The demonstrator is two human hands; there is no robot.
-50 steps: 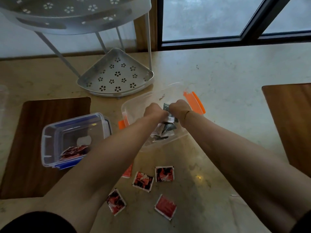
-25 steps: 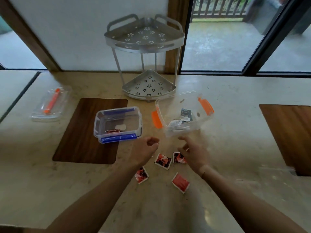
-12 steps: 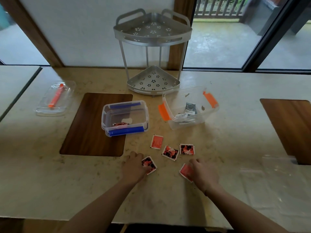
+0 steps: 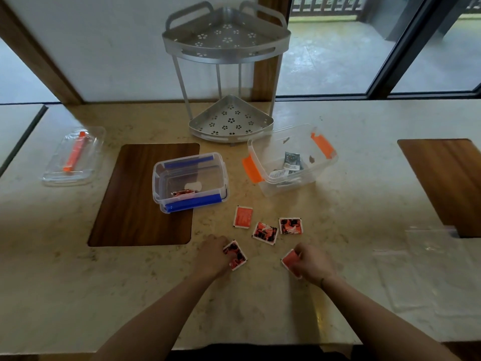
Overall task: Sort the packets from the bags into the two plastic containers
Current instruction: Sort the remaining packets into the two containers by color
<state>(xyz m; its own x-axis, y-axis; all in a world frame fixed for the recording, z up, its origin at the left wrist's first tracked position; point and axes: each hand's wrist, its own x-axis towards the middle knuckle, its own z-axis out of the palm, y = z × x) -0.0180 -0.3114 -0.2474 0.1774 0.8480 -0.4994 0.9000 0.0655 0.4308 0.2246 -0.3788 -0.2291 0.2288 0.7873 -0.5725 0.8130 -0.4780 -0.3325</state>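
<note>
Two red packets are being gathered at once near the front edge of the bench. The left hand is laid over a red-and-black packet, its fingers curled onto the packet's left side; whether the packet is truly pinched or only pressed cannot be told. The right hand is closed round a plain red packet, which is held at its right edge and looks tipped up off the surface.

Three more red packets are left lying loose a little further back, between the hands and the containers: a plain red one, then two patterned ones side by side. The blue-clipped container is set half on the dark wooden inlay, with some red packets already inside. The orange-clipped container is stood to its right, toward the back, and grey and white packets are seen in it. A clear lid is parked at the bench's left end.

So the red sort is judged to be in hand, roughly midway. For the next move, a firm pinch on both thin packets is called for, then a lift and a carry back and left over the blue-clipped rim, where they should be released.
</note>
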